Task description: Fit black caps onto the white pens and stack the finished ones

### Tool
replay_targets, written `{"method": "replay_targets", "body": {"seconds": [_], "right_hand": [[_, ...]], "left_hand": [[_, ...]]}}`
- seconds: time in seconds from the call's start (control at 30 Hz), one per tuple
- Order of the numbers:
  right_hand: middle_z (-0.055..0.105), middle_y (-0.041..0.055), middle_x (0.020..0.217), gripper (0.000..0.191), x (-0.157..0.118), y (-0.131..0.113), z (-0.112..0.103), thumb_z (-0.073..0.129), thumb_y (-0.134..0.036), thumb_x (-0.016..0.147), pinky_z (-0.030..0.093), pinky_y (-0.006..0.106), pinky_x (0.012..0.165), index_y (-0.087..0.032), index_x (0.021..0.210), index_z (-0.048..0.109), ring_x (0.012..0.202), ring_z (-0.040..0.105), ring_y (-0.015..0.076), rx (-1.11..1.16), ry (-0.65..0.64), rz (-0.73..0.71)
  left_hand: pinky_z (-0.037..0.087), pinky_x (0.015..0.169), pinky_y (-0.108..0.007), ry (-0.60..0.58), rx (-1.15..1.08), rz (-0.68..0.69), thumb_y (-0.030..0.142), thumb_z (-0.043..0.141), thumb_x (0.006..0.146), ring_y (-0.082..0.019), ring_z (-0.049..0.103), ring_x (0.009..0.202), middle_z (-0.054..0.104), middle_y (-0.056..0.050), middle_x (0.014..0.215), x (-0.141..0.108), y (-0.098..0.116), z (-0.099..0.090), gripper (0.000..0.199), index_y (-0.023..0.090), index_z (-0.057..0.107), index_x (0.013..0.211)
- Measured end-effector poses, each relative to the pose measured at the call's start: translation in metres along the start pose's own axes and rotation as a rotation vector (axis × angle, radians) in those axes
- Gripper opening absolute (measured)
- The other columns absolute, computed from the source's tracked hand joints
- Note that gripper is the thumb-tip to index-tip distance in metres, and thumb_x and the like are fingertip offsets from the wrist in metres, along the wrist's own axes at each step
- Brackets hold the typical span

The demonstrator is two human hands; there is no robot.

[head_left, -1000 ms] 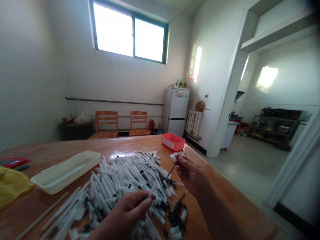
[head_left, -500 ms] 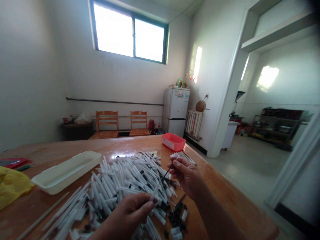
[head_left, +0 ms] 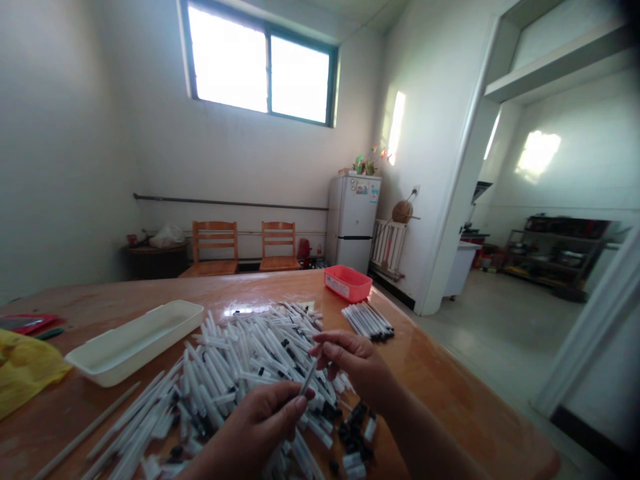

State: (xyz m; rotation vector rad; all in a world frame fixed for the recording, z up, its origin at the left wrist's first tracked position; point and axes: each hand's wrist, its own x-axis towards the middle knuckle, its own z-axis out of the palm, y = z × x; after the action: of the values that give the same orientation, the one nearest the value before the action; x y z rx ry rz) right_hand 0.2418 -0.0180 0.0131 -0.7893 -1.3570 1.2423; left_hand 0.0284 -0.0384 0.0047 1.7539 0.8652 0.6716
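- Fingers and thumb of the left hand (head_left: 263, 417) are clamped on a slim tube (head_left: 309, 379), low down, so I judge that grip to be the steadying one: it leaves the upper part free.
- Tilted up toward the right, the tube stands over the near right part of the heap; I'd guess the slant suits the right hand (head_left: 356, 363), which meets it at the top.
- On the right hand, thumb and index finger are close together at the tube's upper end. From where I sit, I cannot tell whether they pinch it or only touch it.
- Both hands work just above the heap of white tubes (head_left: 245, 353), presumably so that fresh pieces lie within easy reach.
- Small black pieces (head_left: 353, 427) lie loosely grouped beside the right forearm, near enough, I think, for a short pick.
- Beyond the right hand, a row of tubes with dark ends (head_left: 369, 321) lies side by side, apart from the heap; to me that neatness suggests a deliberate sorting spot.
- Just behind that row sits the red tray (head_left: 359, 294), at the table's far edge, where it does not crowd the hands.
- Over to the left, the long cream tray (head_left: 140, 341) lies slantwise beside the heap; I read it as parked out of the way.
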Motion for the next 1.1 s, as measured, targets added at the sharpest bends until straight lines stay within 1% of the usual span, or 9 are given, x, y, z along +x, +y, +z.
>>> {"method": "replay_targets", "body": {"seconds": [0.13,0.23,0.37,0.43,0.53,0.67,0.8,0.9,1.1], "right_hand": [[0.071,0.0073,0.093,0.032,-0.002,0.0,0.003,0.062,-0.036,0.088,0.047,0.024,0.059,-0.015,0.108,0.075,0.074,0.062,0.0147,-0.117,-0.139,0.024],[0.071,0.0068,0.097,0.034,-0.002,0.0,0.0,0.06,-0.035,0.089,0.045,0.024,0.06,-0.017,0.114,0.072,0.078,0.062,0.0154,-0.159,-0.144,0.061],[0.067,0.0019,0.081,0.019,-0.006,-0.006,-0.018,0.064,-0.03,0.085,0.042,0.022,0.062,-0.014,0.093,0.07,0.071,0.056,0.0118,-0.326,-0.145,0.063],[0.062,-0.0018,0.072,0.015,-0.01,-0.013,-0.028,0.067,-0.028,0.082,0.04,0.02,0.058,-0.014,0.087,0.068,0.064,0.052,0.0097,-0.481,-0.292,0.136],[0.062,-0.0034,0.072,0.016,-0.017,-0.022,-0.035,0.07,-0.029,0.078,0.038,0.018,0.055,-0.015,0.087,0.068,0.062,0.052,0.0095,-0.736,-0.531,0.242],[0.066,-0.0038,0.072,0.019,-0.024,-0.03,-0.027,0.071,-0.034,0.077,0.035,0.018,0.056,-0.018,0.088,0.072,0.063,0.055,0.0094,-1.033,-0.683,0.177],[0.07,-0.0035,0.074,0.021,-0.028,-0.033,-0.016,0.068,-0.039,0.078,0.033,0.02,0.056,-0.022,0.09,0.074,0.063,0.056,0.0102,-1.214,-0.731,0.139],[0.072,-0.0027,0.076,0.02,-0.031,-0.033,-0.012,0.066,-0.039,0.078,0.032,0.023,0.056,-0.025,0.088,0.075,0.064,0.058,0.0121,-1.325,-0.723,0.107],[0.075,-0.0007,0.079,0.021,-0.037,-0.032,-0.008,0.066,-0.037,0.075,0.032,0.025,0.056,-0.026,0.089,0.077,0.065,0.061,0.0147,-1.38,-0.7,0.068]], "left_hand": [[0.035,0.06,-0.023,0.036,-0.007,0.014,0.047,0.051,0.094,-0.012,0.042,0.065,0.048,0.003,0.069,0.0,0.004,-0.003,0.035,0.017,0.069,0.091],[0.034,0.059,-0.023,0.043,-0.014,0.012,0.047,0.051,0.094,-0.012,0.04,0.063,0.047,0.004,0.067,-0.001,0.005,-0.005,0.035,0.017,0.069,0.093],[0.031,0.057,-0.023,0.087,-0.03,-0.025,0.049,0.053,0.093,-0.012,0.04,0.062,0.049,0.004,0.067,0.0,0.0,-0.006,0.036,0.016,0.068,0.094],[0.029,0.056,-0.022,0.106,-0.047,-0.042,0.05,0.053,0.093,-0.011,0.038,0.061,0.048,0.005,0.066,0.0,-0.003,-0.008,0.037,0.017,0.067,0.099],[0.03,0.057,-0.023,0.133,-0.049,-0.05,0.051,0.053,0.093,-0.011,0.038,0.061,0.049,0.005,0.066,0.001,-0.005,-0.009,0.037,0.018,0.067,0.102],[0.031,0.057,-0.023,0.143,-0.03,-0.059,0.051,0.053,0.093,-0.012,0.04,0.062,0.052,0.004,0.067,0.002,-0.004,-0.011,0.037,0.018,0.067,0.102],[0.032,0.059,-0.022,0.146,-0.03,-0.052,0.052,0.053,0.092,-0.012,0.041,0.063,0.051,0.004,0.068,0.002,-0.004,-0.011,0.037,0.019,0.068,0.097],[0.034,0.061,-0.023,0.153,-0.026,-0.05,0.052,0.053,0.092,-0.012,0.043,0.064,0.053,0.004,0.069,0.001,-0.004,-0.011,0.038,0.019,0.068,0.104],[0.032,0.057,-0.023,0.17,-0.034,-0.068,0.052,0.054,0.092,-0.012,0.041,0.061,0.052,0.003,0.068,-0.001,0.0,-0.011,0.042,0.018,0.069,0.109]]}}
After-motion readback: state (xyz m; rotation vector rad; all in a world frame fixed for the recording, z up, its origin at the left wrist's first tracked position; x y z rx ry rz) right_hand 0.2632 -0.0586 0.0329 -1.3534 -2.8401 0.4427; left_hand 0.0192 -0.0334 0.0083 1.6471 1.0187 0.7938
